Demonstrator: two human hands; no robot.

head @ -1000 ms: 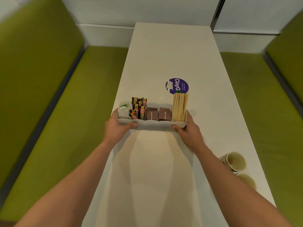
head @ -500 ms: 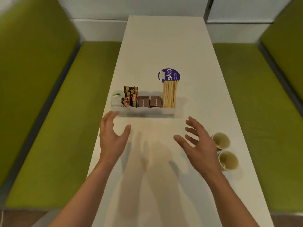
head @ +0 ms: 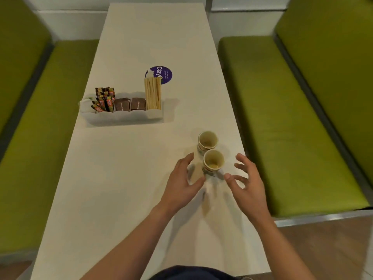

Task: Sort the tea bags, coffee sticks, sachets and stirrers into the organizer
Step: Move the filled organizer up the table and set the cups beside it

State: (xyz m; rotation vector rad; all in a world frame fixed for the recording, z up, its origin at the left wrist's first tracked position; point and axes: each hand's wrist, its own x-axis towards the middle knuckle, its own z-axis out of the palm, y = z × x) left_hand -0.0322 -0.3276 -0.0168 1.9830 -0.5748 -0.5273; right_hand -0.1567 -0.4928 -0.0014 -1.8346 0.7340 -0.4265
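The organizer (head: pixel 121 116) sits on the table (head: pixel 121 188), left of centre. In it, left to right: tea bags (head: pixel 85 105), coffee sticks (head: pixel 104 99), 2 stacks of sachets (head: pixel 130 104), stirrers (head: pixel 152 93). A round sticker (head: pixel 165 74) lies behind the stirrers. Nearer and rightward, the far cup (head: pixel 207 139) stands directly behind the near cup (head: pixel 213 161), which the left hand (head: pixel 181 188) and right hand (head: pixel 248 184) flank.

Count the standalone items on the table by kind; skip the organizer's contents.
Organizer: 1
Paper cups: 2
Purple round sticker: 1
Total: 4
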